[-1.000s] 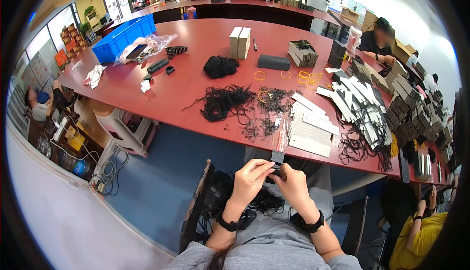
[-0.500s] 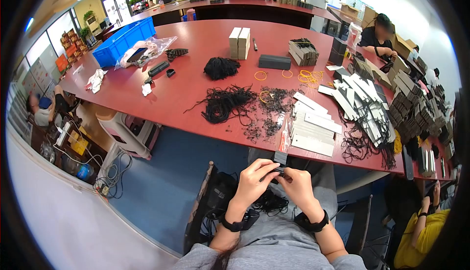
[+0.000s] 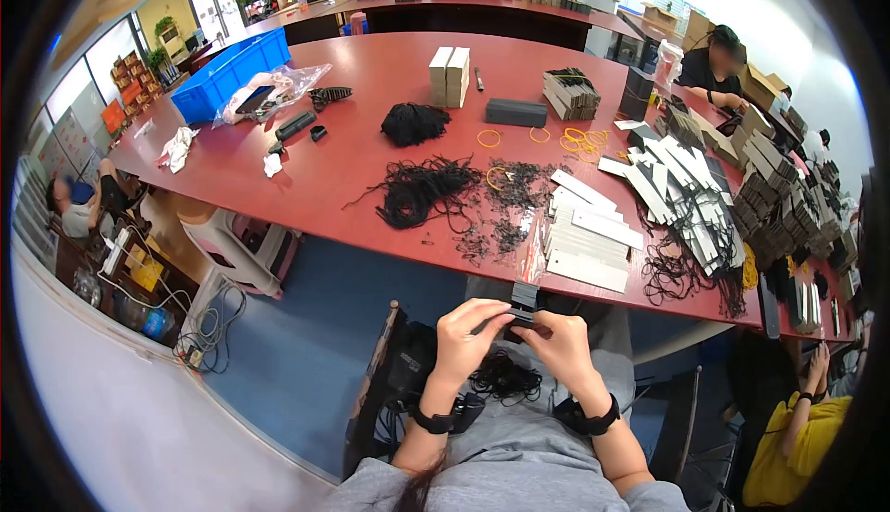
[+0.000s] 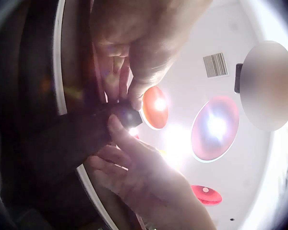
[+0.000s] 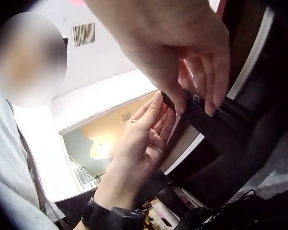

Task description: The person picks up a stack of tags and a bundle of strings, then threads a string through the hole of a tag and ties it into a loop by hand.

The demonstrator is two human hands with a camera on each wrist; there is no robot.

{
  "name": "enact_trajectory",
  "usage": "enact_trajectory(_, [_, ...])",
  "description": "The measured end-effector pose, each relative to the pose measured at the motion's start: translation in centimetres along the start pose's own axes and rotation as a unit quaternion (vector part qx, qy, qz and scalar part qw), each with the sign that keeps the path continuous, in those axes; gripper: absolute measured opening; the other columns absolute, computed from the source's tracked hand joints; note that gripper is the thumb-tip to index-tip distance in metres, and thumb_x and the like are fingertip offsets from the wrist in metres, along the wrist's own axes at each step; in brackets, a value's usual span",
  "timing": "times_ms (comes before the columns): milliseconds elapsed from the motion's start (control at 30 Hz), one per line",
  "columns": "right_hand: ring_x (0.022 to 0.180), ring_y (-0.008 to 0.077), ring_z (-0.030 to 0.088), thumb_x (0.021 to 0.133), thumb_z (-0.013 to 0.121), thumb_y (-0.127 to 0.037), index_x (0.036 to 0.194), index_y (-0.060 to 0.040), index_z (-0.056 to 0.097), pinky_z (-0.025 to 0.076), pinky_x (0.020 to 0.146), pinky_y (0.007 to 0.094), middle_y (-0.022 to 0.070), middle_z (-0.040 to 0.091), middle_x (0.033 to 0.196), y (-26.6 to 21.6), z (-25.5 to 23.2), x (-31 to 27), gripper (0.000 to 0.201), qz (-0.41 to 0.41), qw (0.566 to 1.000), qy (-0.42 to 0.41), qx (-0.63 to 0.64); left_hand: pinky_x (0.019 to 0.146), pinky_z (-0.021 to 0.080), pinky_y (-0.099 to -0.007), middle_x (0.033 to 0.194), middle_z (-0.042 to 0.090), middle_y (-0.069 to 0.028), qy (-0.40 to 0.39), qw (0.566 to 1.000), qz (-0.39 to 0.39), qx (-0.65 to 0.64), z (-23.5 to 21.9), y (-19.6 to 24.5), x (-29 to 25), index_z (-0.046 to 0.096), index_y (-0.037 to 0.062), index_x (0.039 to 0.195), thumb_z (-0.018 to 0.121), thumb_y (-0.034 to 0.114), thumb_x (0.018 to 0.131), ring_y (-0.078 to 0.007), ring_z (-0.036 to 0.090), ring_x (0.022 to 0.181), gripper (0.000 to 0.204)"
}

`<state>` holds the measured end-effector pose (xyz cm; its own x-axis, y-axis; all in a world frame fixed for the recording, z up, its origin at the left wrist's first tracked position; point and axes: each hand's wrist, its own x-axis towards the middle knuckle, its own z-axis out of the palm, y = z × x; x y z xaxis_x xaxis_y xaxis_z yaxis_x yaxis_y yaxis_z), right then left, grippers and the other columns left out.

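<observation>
Both hands meet over the lap, just off the table's near edge. My left hand (image 3: 466, 334) pinches one end of a small dark strip (image 3: 521, 316) between thumb and fingers. At its other end my right hand (image 3: 562, 349) grips it with thumb and fingertips. Beyond the fingertips lies a stack of dark grey pieces (image 3: 525, 295). In the left wrist view the dark piece (image 4: 126, 116) is backlit and its detail cannot be told. A tangle of black cords (image 3: 505, 377) rests on the lap below the hands.
On the red table (image 3: 352, 178) lie black cord bundles (image 3: 422, 193), small black clips, pale strips (image 3: 586, 250), yellow bands and a blue crate (image 3: 232, 76). Piles of strips and cords (image 3: 691, 192) cover its right side. Other people sit at the right and the far left.
The left hand has shifted slightly left and its fingers have moved along the strip, which shows more between the hands. Both hands still hold it.
</observation>
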<state>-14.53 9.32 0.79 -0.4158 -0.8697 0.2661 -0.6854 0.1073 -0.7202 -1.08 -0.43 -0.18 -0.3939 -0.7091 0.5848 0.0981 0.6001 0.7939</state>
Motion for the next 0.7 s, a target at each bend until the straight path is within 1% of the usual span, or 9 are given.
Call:
enact_trajectory(67, [0.058,0.0248,0.066,0.075,0.076,-0.021,0.077,-0.0005,0.065,0.049,0.053,0.0312,0.0147,0.063,0.064,-0.1,0.0,0.1,0.023,-0.005,1.0,-0.011,-0.021,0.065,0.052,-0.0267,0.082,0.069,-0.0119,-0.015,1.0,-0.01,0.008,0.0,-0.8,-0.4,0.071,-0.0021,0.089,0.074,-0.003,0.074,-0.019,0.067,0.071,0.016])
enact_trajectory(133, [0.057,0.0261,0.065,0.075,0.076,-0.023,0.076,-0.0007,0.065,0.048,0.052,0.0315,0.0151,0.063,0.064,0.0,0.1,0.0,0.024,-0.015,0.999,0.009,-0.048,0.063,0.052,-0.0267,0.081,0.069,-0.0122,-0.008,1.0,-0.004,0.016,0.2,-0.8,-0.6,0.07,-0.0025,0.088,0.074,-0.002,0.074,-0.0191,0.067,0.069,0.014])
enact_trajectory(267, [0.057,0.0257,0.065,0.075,0.076,-0.023,0.076,-0.0005,0.065,0.048,0.053,0.0313,0.0145,0.063,0.064,0.4,0.2,0.1,0.025,-0.006,0.999,0.025,-0.021,0.059,0.051,-0.0265,0.08,0.069,-0.0123,0.002,0.999,0.012,0.039,0.5,-0.5,-0.6,0.069,-0.0035,0.086,0.075,-0.001,0.074,-0.0193,0.066,0.066,0.013])
enact_trajectory(367, [0.058,0.0256,0.065,0.075,0.076,-0.024,0.075,-0.0006,0.065,0.049,0.054,0.0317,0.0133,0.064,0.064,0.5,0.0,0.4,0.026,0.004,1.0,0.022,-0.013,0.058,0.051,-0.0264,0.077,0.068,-0.0118,0.009,0.998,0.001,0.056,0.8,0.1,-0.6,0.068,-0.004,0.086,0.076,0.0,0.074,-0.0184,0.066,0.066,0.015])
enact_trajectory(467, [0.061,0.0259,0.066,0.075,0.076,-0.024,0.077,-0.0016,0.066,0.05,0.054,0.0326,0.0122,0.065,0.067,0.9,-0.4,0.7,0.025,-0.018,0.998,0.034,-0.039,0.058,0.052,-0.0263,0.076,0.066,-0.0108,0.006,0.995,0.007,0.099,1.2,0.0,-0.7,0.068,-0.0037,0.086,0.077,0.002,0.074,-0.0174,0.066,0.065,0.017])
enact_trajectory(500, [0.061,0.026,0.066,0.074,0.075,-0.024,0.076,-0.0027,0.066,0.05,0.053,0.0336,0.0114,0.065,0.067,0.9,-0.4,0.8,0.024,-0.032,0.997,0.032,-0.07,0.058,0.052,-0.0263,0.076,0.066,-0.0108,0.005,0.995,0.006,0.1,1.4,0.1,-0.7,0.068,-0.0037,0.086,0.077,0.002,0.074,-0.0174,0.066,0.065,0.017])
enact_trajectory(567, [0.062,0.0261,0.066,0.074,0.075,-0.024,0.076,-0.0038,0.065,0.05,0.053,0.0346,0.0107,0.065,0.067,1.0,-0.4,0.7,0.023,-0.045,0.993,0.029,-0.101,0.059,0.053,-0.0266,0.08,0.066,-0.0098,0.045,0.995,0.002,0.09,1.8,0.3,-0.7,0.067,-0.0027,0.088,0.077,0.003,0.073,-0.0173,0.066,0.065,0.019])
enact_trajectory(633, [0.06,0.0258,0.065,0.074,0.075,-0.025,0.075,-0.0055,0.064,0.048,0.051,0.0354,0.0087,0.063,0.065,0.9,-0.3,0.6,0.022,-0.051,0.985,0.003,-0.163,0.06,0.053,-0.0267,0.082,0.065,-0.0093,0.045,0.995,-0.008,0.091,1.7,0.7,-0.5,0.067,-0.0021,0.089,0.078,0.003,0.072,-0.0172,0.065,0.066,0.021])
enact_trajectory(700, [0.058,0.0252,0.064,0.075,0.075,-0.024,0.074,-0.0056,0.063,0.047,0.05,0.0351,0.008,0.062,0.064,0.3,-0.4,0.7,0.022,-0.063,0.988,0.02,-0.142,0.061,0.053,-0.0268,0.084,0.065,-0.0088,0.046,0.995,-0.018,0.092,1.5,0.8,-0.3,0.067,-0.0014,0.09,0.078,0.003,0.072,-0.017,0.065,0.068,0.022])
